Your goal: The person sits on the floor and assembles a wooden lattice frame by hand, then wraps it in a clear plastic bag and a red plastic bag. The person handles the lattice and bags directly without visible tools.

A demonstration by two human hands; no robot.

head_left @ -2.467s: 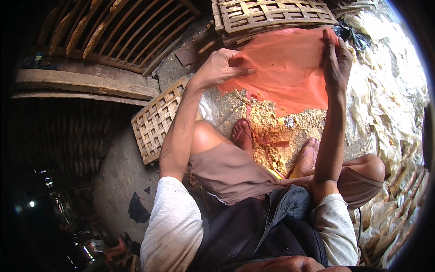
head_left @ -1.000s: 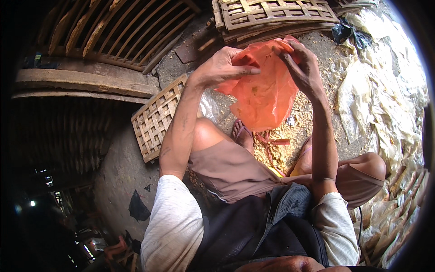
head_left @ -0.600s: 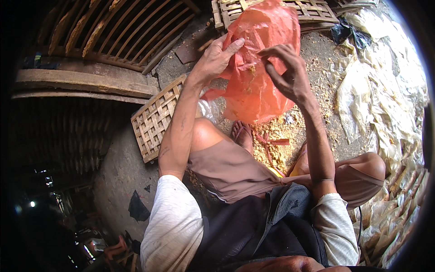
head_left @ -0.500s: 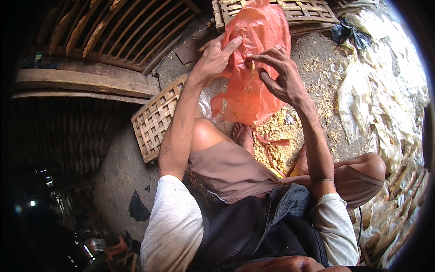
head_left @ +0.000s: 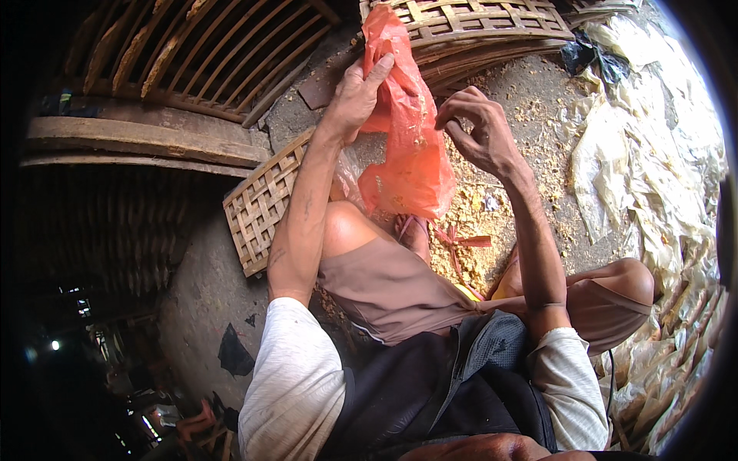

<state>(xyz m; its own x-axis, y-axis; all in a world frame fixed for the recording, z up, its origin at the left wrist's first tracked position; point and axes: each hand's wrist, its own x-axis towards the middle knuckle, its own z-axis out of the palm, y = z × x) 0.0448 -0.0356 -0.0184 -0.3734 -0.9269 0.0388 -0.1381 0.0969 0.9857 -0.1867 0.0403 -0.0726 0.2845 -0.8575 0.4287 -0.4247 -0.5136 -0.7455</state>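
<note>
A thin, translucent red plastic bag (head_left: 406,157) hangs crumpled in front of me, with small pale crumbs stuck to it. My left hand (head_left: 355,100) is closed on its upper left side, thumb pointing up along the plastic. At the bag's right edge is my right hand (head_left: 490,138), its fingers curled and the thumb drawn close to the index finger. Whatever lies between those fingertips is too small to make out. Below the bag, a red plastic strip (head_left: 465,240) lies among yellowish crumbs (head_left: 473,211) by my feet.
A woven bamboo panel (head_left: 265,207) leans by my left forearm. More woven panels (head_left: 484,21) are stacked at the far side. Slatted wood (head_left: 223,54) and a beam (head_left: 146,142) stand at the left. Whitish plastic sheets (head_left: 615,161) are heaped along the right, beside a black plastic scrap (head_left: 592,58).
The red bag has gone from spread wide to narrow and folded, swinging slightly left. My right hand has moved from the bag's front to its right edge, its fingers more curled.
</note>
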